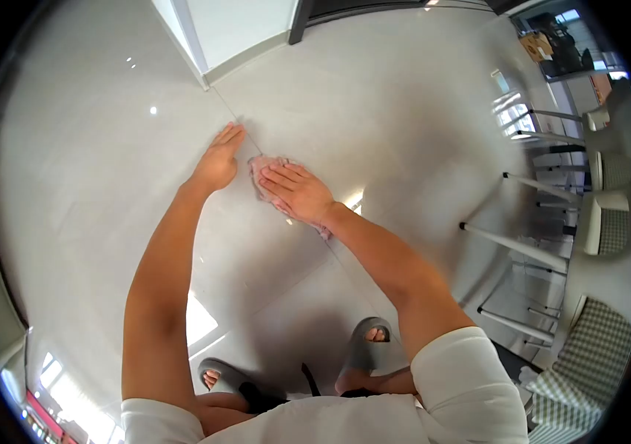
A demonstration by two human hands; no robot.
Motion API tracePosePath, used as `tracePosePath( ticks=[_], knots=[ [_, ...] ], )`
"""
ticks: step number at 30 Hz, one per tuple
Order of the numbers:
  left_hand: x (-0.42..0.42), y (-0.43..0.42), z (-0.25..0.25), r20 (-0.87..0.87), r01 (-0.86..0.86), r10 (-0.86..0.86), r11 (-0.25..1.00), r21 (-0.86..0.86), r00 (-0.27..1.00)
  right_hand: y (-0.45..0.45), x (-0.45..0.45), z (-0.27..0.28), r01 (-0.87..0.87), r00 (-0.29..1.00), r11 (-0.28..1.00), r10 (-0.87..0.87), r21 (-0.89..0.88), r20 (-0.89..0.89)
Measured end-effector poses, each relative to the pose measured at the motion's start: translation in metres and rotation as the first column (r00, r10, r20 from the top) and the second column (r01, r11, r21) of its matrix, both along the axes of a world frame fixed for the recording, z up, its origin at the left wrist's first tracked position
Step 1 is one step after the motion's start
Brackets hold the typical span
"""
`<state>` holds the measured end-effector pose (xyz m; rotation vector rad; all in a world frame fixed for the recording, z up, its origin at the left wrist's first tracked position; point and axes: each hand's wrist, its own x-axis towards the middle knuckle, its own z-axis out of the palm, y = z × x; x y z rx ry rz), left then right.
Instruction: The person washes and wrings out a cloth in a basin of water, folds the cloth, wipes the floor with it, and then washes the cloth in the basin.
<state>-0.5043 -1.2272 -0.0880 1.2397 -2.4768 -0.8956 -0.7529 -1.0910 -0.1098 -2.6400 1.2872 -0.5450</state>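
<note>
A crumpled pink cloth [261, 164] lies on the light tiled floor, across a thin joint line. My right hand [299, 192] rests flat on top of it, palm down, fingers stretched out over the fabric; a loose end of the cloth trails out beneath the wrist. To the left, my left hand [218, 160] is extended edge-on with straight fingers and holds nothing. It is apart from the cloth, close to the floor, and I cannot tell whether it touches it.
A white wall corner [204, 70] with a baseboard juts in at the top. On the right stand chairs with pale metal legs [515, 246] and a checked cushion [600, 348]. My feet, in grey slippers [366, 348], are below. Window light reflects off the floor [108, 222].
</note>
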Motion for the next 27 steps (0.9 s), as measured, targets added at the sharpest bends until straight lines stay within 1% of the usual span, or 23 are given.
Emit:
tracePosePath(
  ticks=[1, 3, 4, 5, 6, 7, 8, 10, 11, 12, 13, 15, 17, 18, 19, 20, 21, 22, 23, 24, 25, 26, 27],
  knots=[
    [0.005, 0.007, 0.004, 0.039, 0.037, -0.036, 0.999, -0.035, 0.999, 0.006, -0.007, -0.002, 0.009, 1.0, 1.0, -0.009, -0.006, -0.005],
    [0.018, 0.02, 0.014, 0.086, 0.079, -0.073, 0.995, -0.066, 0.994, 0.019, -0.03, -0.008, 0.157, 0.971, 0.977, -0.179, 0.142, 0.159],
    [0.024, 0.025, 0.02, 0.081, 0.082, -0.074, 0.992, -0.092, 0.994, 0.025, -0.041, -0.002, 0.164, 0.969, 0.976, -0.187, 0.143, 0.161],
    [0.028, 0.032, 0.021, 0.075, 0.086, -0.077, 0.99, -0.116, 0.994, 0.034, -0.054, 0.01, 0.211, 0.818, 0.891, -0.386, 0.402, 0.425],
    [0.033, 0.038, 0.018, 0.077, 0.097, -0.089, 0.989, -0.11, 0.993, 0.043, -0.068, 0.016, 0.154, 0.559, 0.756, -0.598, 0.636, 0.575],
    [0.039, 0.043, 0.015, 0.023, 0.068, -0.066, 0.992, -0.106, 0.998, 0.052, -0.084, 0.017, 0.162, 0.552, 0.75, -0.608, 0.642, 0.571],
    [0.044, 0.048, 0.012, -0.032, 0.036, -0.039, 0.994, -0.101, 0.999, 0.058, -0.104, 0.017, 0.373, 0.579, 0.739, -0.658, 0.561, 0.482],
    [0.05, 0.059, 0.009, -0.017, 0.054, -0.056, 0.994, -0.097, 0.998, 0.06, -0.135, 0.013, 0.715, 0.564, 0.638, -0.768, 0.285, 0.304],
    [0.053, 0.061, 0.009, 0.001, 0.063, -0.063, 0.993, -0.097, 0.998, 0.057, -0.143, 0.003, 0.719, 0.56, 0.634, -0.771, 0.283, 0.303],
    [0.056, 0.061, 0.009, 0.002, 0.07, -0.07, 0.993, -0.096, 0.998, 0.055, -0.148, -0.008, 0.727, 0.669, 0.683, -0.729, 0.077, 0.143],
    [0.058, 0.062, 0.008, 0.004, 0.086, -0.086, 0.99, -0.114, 0.996, 0.057, -0.15, -0.017, 0.677, 0.727, 0.726, -0.685, -0.12, -0.042],
    [0.063, 0.063, 0.007, 0.007, 0.109, -0.109, 0.986, -0.124, 0.994, 0.049, -0.104, -0.022, 0.625, 0.78, 0.773, -0.625, -0.114, 0.033],
    [0.065, 0.064, 0.008, -0.069, 0.028, -0.035, 0.995, -0.099, 0.997, 0.053, -0.037, -0.032, 0.486, 0.868, 0.873, -0.475, -0.046, 0.147],
    [0.066, 0.063, 0.007, -0.081, 0.03, -0.039, 0.994, -0.102, 0.996, 0.054, -0.001, -0.028, 0.447, 0.892, 0.895, -0.445, 0.0, 0.078],
    [0.068, 0.063, 0.004, -0.042, 0.042, -0.047, 0.993, -0.112, 0.998, 0.056, 0.027, -0.021, 0.409, 0.912, 0.911, -0.41, 0.048, 0.011],
    [0.069, 0.064, 0.004, 0.002, 0.054, -0.054, 0.991, -0.124, 0.999, 0.055, 0.04, -0.016, 0.413, 0.911, 0.91, -0.413, 0.037, 0.007],
    [0.068, 0.066, 0.005, -0.002, 0.054, -0.055, 0.99, -0.132, 0.998, 0.055, 0.05, -0.014, 0.328, 0.943, 0.944, -0.33, 0.04, 0.045],
    [0.07, 0.067, 0.005, 0.053, 0.104, -0.098, 0.985, -0.137, 0.994, 0.054, 0.058, -0.011, 0.236, 0.967, 0.971, -0.239, 0.038, 0.084],
    [0.073, 0.067, 0.007, 0.11, 0.155, -0.14, 0.978, -0.137, 0.984, 0.053, 0.056, 0.001, 0.234, 0.968, 0.972, -0.235, 0.031, 0.087],
    [0.076, 0.069, 0.007, 0.113, 0.153, -0.138, 0.979, -0.136, 0.984, 0.057, 0.046, 0.015, 0.283, 0.803, 0.805, -0.496, 0.522, 0.33],
    [0.075, 0.071, 0.012, 0.098, 0.163, -0.148, 0.972, -0.168, 0.984, 0.065, 0.038, 0.05, 0.109, 0.604, 0.593, -0.677, 0.798, 0.421],
    [0.076, 0.075, 0.014, 0.083, 0.171, -0.158, 0.965, -0.198, 0.984, 0.072, 0.031, 0.086, -0.087, 0.317, 0.356, -0.876, 0.93, 0.365],
    [0.081, 0.079, 0.014, 0.083, 0.169, -0.155, 0.967, -0.193, 0.984, 0.086, 0.015, 0.097, -0.092, 0.264, 0.379, -0.883, 0.921, 0.389]
  ],
)
